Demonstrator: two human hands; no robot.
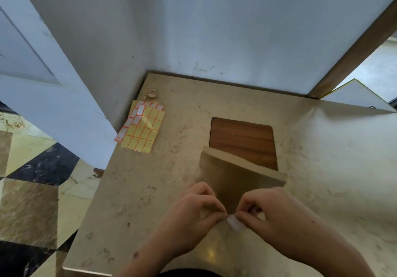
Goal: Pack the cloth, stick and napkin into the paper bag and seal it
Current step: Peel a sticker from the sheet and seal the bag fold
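A brown paper bag lies flat on the beige marbled table, its far end over a wooden patch. Just at the bag's near edge, my left hand and my right hand meet with fingers curled. Between their fingertips they pinch a small white sticker label. The cloth, stick and napkin are not visible; the bag hides whatever is inside.
Sheets of yellow and white sticker labels lie at the table's far left. A small tape roll sits behind them near the wall corner. A brown wooden patch shows in the tabletop. The table's left edge drops to a patterned floor.
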